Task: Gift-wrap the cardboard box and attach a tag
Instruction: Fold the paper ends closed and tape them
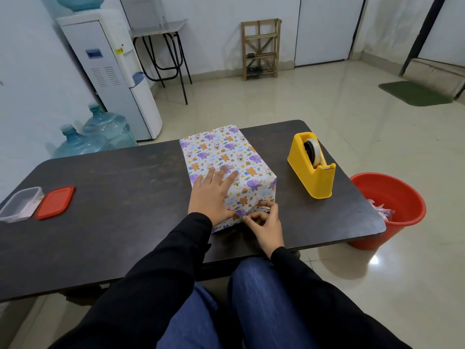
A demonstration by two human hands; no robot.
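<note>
Clear tub (18,205) and red lid (55,202) lie touching, well left of the box (226,157). The box, covered in animal-print paper, stands on the table (125,197). Left hand (211,195) lies flat on the box's top, near end, fingers straight, pressing. Right hand (264,222), at the box's near right corner, has curled fingers pinching a paper fold. Yellow dispenser (312,165) stands right of the box, apart. Red bucket (387,210) stands farther right.
</note>
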